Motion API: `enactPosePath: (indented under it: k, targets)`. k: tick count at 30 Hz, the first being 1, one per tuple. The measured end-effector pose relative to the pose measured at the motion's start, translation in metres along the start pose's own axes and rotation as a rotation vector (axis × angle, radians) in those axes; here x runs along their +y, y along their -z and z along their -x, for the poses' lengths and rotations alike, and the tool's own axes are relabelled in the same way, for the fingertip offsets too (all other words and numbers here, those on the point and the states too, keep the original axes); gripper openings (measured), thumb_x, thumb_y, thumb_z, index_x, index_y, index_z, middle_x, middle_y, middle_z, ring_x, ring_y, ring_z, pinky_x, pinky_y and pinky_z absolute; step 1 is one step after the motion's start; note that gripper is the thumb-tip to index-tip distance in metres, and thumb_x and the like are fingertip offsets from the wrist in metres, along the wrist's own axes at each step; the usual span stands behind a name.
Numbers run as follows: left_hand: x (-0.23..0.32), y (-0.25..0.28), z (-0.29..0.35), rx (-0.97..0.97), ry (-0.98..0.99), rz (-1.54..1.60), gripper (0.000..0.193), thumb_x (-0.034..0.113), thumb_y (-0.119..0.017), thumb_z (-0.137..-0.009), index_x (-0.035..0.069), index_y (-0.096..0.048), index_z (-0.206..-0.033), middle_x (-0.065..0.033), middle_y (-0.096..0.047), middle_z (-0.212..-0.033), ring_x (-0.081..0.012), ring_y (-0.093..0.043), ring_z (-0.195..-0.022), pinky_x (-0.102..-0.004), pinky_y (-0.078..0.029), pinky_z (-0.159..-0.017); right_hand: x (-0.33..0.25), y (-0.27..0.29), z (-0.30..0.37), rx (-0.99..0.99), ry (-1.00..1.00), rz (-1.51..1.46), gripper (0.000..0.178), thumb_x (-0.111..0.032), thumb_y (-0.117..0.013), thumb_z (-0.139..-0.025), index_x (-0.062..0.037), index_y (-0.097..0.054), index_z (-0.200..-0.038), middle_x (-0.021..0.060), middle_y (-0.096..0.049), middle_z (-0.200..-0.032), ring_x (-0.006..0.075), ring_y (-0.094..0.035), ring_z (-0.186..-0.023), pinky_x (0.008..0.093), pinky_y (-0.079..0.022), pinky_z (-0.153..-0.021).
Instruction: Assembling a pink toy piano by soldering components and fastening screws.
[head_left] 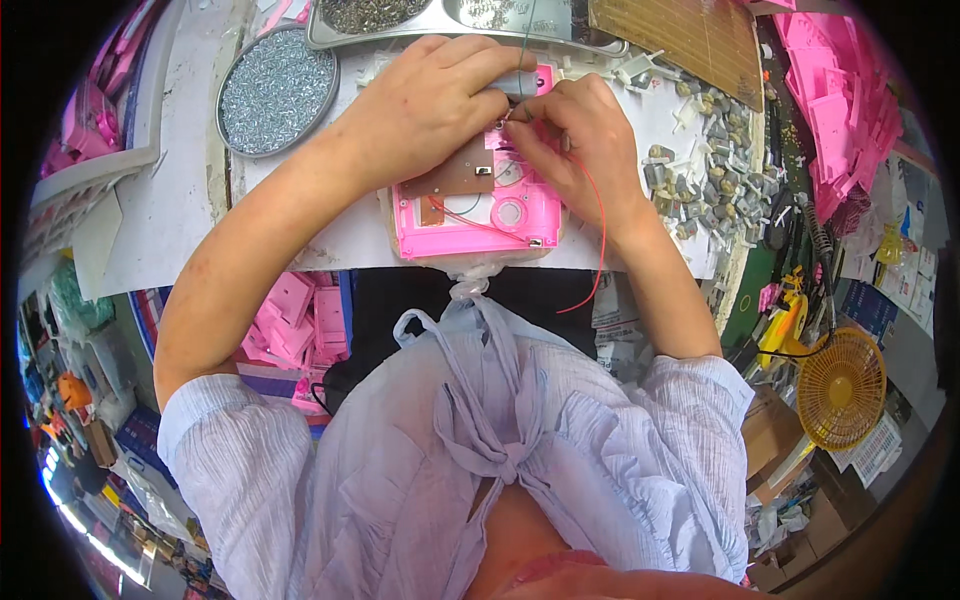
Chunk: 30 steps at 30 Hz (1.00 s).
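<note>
A pink plastic housing (460, 240) lies on the worktable before me, with a brown circuit board (450, 178) and thin red and green wires in it. My left hand (425, 110) reaches over its far left part, fingers curled near a small grey part (516, 82); what they grip is hidden. From the right, my right hand (590, 145) pinches thumb and forefinger together close to the left fingertips. A loose red wire (604, 225) passes through that hand and hangs past the table edge. The wire's end between the fingers is too small to make out.
A round dish of small screws (278, 90) stands at the left, and a metal tray (470, 18) of small parts at the back. Several small motors (700, 170) lie heaped at the right, beside pink plastic parts (840, 90). A yellow fan (842, 388) is at the lower right.
</note>
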<state>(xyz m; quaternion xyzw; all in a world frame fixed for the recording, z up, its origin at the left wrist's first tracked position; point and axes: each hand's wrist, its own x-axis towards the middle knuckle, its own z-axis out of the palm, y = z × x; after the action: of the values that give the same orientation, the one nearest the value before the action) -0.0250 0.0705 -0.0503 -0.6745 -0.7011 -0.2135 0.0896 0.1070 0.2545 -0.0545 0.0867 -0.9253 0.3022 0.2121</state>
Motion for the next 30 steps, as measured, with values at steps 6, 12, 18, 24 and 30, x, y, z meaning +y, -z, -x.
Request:
enactPosePath:
  k: [6, 12, 18, 24, 30]
  targets:
    - [-0.002, 0.007, -0.005, -0.042, -0.037, -0.010, 0.018, 0.020, -0.064, -0.083, 0.007, -0.069, -0.094, -0.0074, -0.061, -0.139, -0.0277, -0.057, -0.127, -0.0421, -0.046, -0.104, -0.004, 0.001, -0.003, -0.042, -0.025, 0.021, 0.015, -0.018, -0.078, -0.076, -0.0084, -0.070, -0.085, 0.0069, -0.062, -0.080, 0.0297, -0.056, -0.080, 0.0415, -0.047, -0.074]
    - [-0.007, 0.014, -0.009, -0.092, -0.065, 0.025, 0.020, 0.020, -0.066, -0.082, 0.008, -0.075, -0.094, -0.0057, -0.061, -0.139, -0.0273, -0.057, -0.127, -0.0413, -0.049, -0.102, -0.009, -0.002, -0.005, -0.061, -0.081, 0.073, 0.015, -0.019, -0.079, -0.076, -0.0088, -0.071, -0.083, 0.0067, -0.065, -0.081, 0.0306, -0.058, -0.083, 0.0434, -0.046, -0.076]
    - [-0.007, 0.013, 0.003, 0.093, -0.074, 0.109, 0.024, 0.012, -0.070, -0.079, 0.007, -0.073, -0.102, -0.0112, -0.063, -0.134, -0.0289, -0.064, -0.114, -0.0412, -0.051, -0.097, -0.019, -0.005, -0.009, -0.049, -0.117, 0.129, 0.013, -0.018, -0.080, -0.077, -0.0091, -0.071, -0.078, 0.0050, -0.066, -0.074, 0.0295, -0.059, -0.077, 0.0430, -0.043, -0.073]
    - [0.009, 0.014, 0.021, 0.262, 0.101, 0.117, 0.033, -0.002, -0.072, -0.070, 0.006, -0.070, -0.102, -0.0122, -0.065, -0.121, -0.0287, -0.065, -0.092, -0.0408, -0.052, -0.085, -0.016, -0.005, -0.009, -0.064, -0.148, 0.086, 0.009, -0.018, -0.078, -0.077, -0.0106, -0.072, -0.077, 0.0045, -0.066, -0.072, 0.0290, -0.060, -0.077, 0.0432, -0.043, -0.075]
    - [0.017, 0.006, 0.027, 0.306, 0.177, 0.159, 0.028, -0.003, -0.072, -0.070, 0.006, -0.068, -0.097, -0.0113, -0.065, -0.114, -0.0285, -0.063, -0.087, -0.0404, -0.051, -0.078, -0.008, -0.008, -0.008, 0.003, 0.014, 0.141, 0.012, -0.019, -0.080, -0.076, -0.0108, -0.071, -0.078, 0.0039, -0.065, -0.073, 0.0270, -0.058, -0.076, 0.0413, -0.042, -0.077]
